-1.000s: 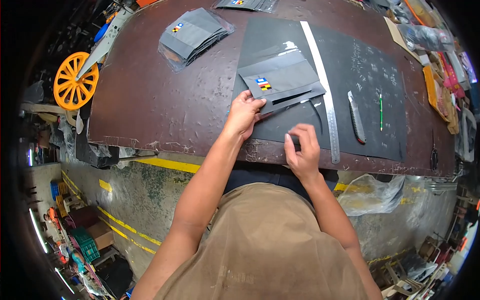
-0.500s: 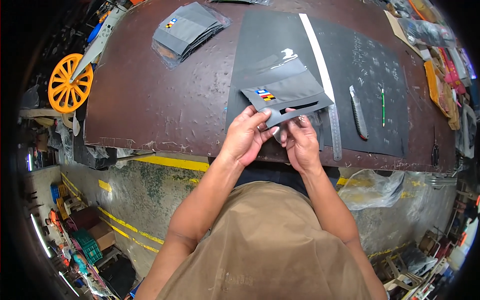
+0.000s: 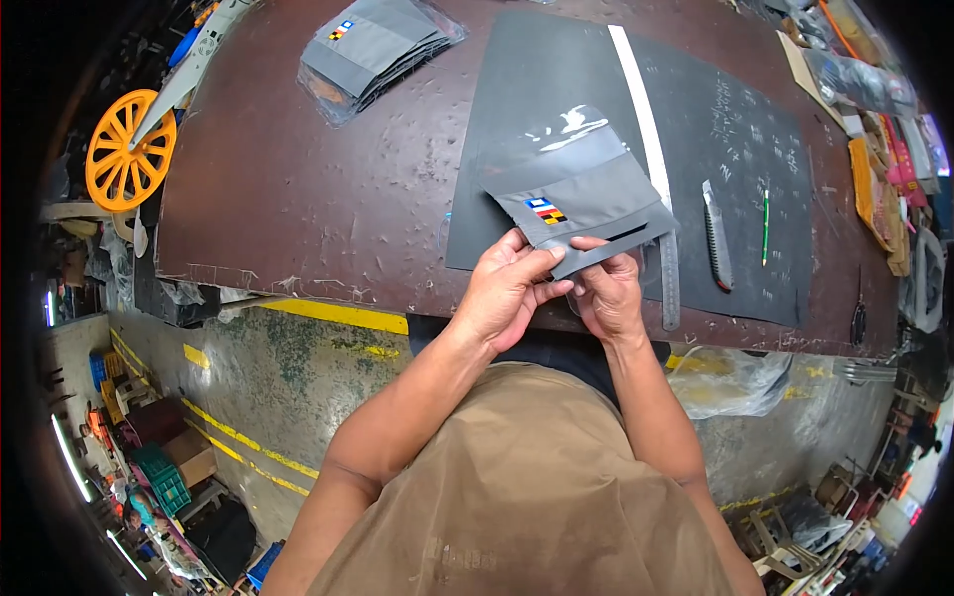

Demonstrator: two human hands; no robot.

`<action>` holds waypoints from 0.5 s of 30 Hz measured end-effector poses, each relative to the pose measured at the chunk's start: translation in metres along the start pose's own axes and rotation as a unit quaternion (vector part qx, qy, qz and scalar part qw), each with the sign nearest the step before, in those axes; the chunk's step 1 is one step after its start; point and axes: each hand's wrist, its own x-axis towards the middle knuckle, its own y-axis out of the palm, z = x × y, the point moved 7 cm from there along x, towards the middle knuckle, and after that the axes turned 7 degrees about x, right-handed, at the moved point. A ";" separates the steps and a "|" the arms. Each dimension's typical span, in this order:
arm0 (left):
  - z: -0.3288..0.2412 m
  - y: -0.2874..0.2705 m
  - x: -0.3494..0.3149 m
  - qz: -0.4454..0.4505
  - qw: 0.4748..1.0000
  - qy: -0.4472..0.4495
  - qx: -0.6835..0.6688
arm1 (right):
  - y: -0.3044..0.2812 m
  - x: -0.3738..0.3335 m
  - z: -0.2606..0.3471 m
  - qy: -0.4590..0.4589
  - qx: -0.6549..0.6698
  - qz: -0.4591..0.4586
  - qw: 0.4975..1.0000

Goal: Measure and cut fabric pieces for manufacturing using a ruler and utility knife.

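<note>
A flat grey fabric piece [image 3: 596,186] with a small patch of coloured flags, a dark slot near its lower edge and clear plastic at its far side is held up over the table's front edge. My left hand [image 3: 512,288] pinches its lower left edge between thumb and fingers. At the same lower edge, my right hand [image 3: 610,293] grips it just right of the left hand, a finger showing at the slot. Beneath lies a dark cutting sheet [image 3: 696,129] with chalk-like marks, a steel ruler [image 3: 648,139], a utility knife [image 3: 715,238] and a green pencil [image 3: 765,228].
A stack of similar grey pieces [image 3: 373,45] in clear plastic lies at the far left of the brown table [image 3: 298,189]. An orange spoked wheel [image 3: 131,149] stands beyond its left edge. Packages and cardboard [image 3: 874,189] crowd the right side. Clear plastic [image 3: 730,382] hangs below the front edge.
Both hands and the grey fabric piece have shifted slightly right and down. A right finger now comes over the edge at the slot, which shows narrower.
</note>
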 end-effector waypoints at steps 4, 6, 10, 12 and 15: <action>0.005 -0.004 0.004 -0.001 0.999 -0.004 -0.042 | -0.006 -0.003 -0.005 -0.021 0.033 -0.035 0.999; 0.008 -0.002 0.007 -0.006 0.998 -0.001 -0.057 | -0.004 -0.006 -0.005 -0.020 0.047 -0.057 0.997; 0.010 0.002 0.008 -0.004 0.999 0.013 -0.050 | -0.007 -0.015 -0.011 -0.008 0.097 -0.122 0.988; 0.011 0.005 0.010 0.002 0.999 0.015 -0.032 | -0.005 -0.019 -0.013 0.006 0.116 -0.156 0.981; 0.010 0.008 0.015 -0.009 0.999 0.030 -0.023 | 0.000 -0.021 -0.009 -0.004 0.144 -0.198 0.970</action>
